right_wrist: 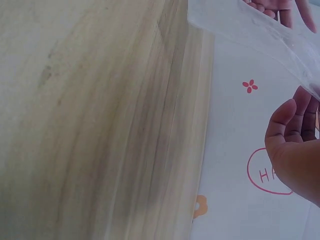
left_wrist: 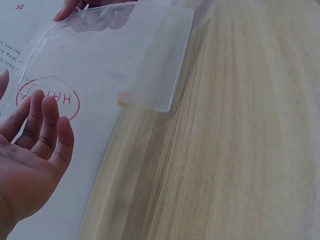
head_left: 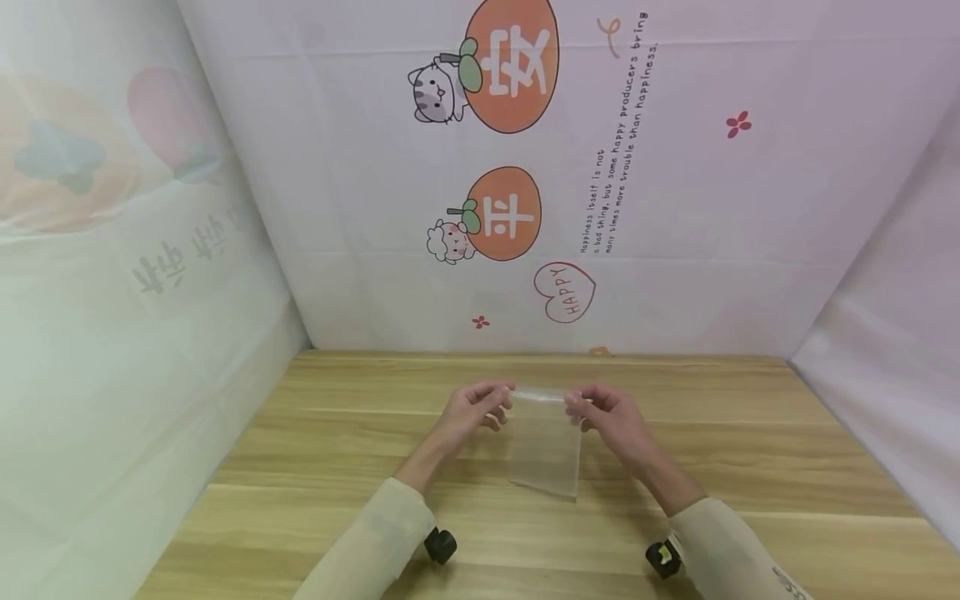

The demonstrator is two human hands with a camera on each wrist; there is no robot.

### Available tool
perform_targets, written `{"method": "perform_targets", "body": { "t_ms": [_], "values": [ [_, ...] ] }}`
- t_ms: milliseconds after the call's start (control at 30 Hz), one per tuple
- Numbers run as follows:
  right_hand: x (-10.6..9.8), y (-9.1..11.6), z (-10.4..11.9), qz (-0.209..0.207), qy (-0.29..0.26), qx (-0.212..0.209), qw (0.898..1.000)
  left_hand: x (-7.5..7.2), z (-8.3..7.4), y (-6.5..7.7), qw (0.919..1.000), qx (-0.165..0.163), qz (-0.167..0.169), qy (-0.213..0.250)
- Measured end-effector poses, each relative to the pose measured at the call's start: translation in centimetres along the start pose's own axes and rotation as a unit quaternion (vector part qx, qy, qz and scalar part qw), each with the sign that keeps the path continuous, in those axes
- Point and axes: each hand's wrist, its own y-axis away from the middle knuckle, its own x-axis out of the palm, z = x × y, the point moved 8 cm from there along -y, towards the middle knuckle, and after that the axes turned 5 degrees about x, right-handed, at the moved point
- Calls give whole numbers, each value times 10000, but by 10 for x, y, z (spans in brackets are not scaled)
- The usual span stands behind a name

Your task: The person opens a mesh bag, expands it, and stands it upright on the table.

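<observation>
A: What are the hands doing?

B: Both hold a clear bag [head_left: 545,446] by its top edge, out over the middle of the worktop [head_left: 300,450], nearer its far edge than its near one. The left hand [head_left: 476,411] pinches the top left corner, the right hand [head_left: 606,417] the top right one.

A: How tight is the hold?

B: Light. In the head view the fingertips and thumbs close on the strip at the bag's mouth, the other fingers loosely curled. In the left wrist view the left hand's [left_wrist: 31,150] palm is mostly open, fingers nearly straight, with the bag's [left_wrist: 120,60] edge running past them.

A: And the bag itself?

B: It hangs from the hands, tilted, its lower edge down by the wood; whether it touches I cannot tell. It looks flat.

A: Anything behind?

B: A white printed cloth [head_left: 675,208] stands along the far edge, with orange fruit and a red heart [head_left: 565,292] on it.
</observation>
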Motion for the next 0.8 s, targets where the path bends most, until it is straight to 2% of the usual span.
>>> {"method": "perform_targets", "body": {
  "t_ms": [133,267,533,800],
  "values": [
    [-1,0,-2,81,-14,-14,10000,2,2,-2,9999,-84,-59,-21],
    [-2,1,-4,174,-22,-66,9998,1,2,-2,9995,-146,-282,20],
    [-5,1,-7,240,-21,-113,9996,-3,1,0,9983,2,-574,54],
    [-9,-1,-3,229,-81,-133,9996,0,0,2,9998,124,-166,-18]
  ]
}}
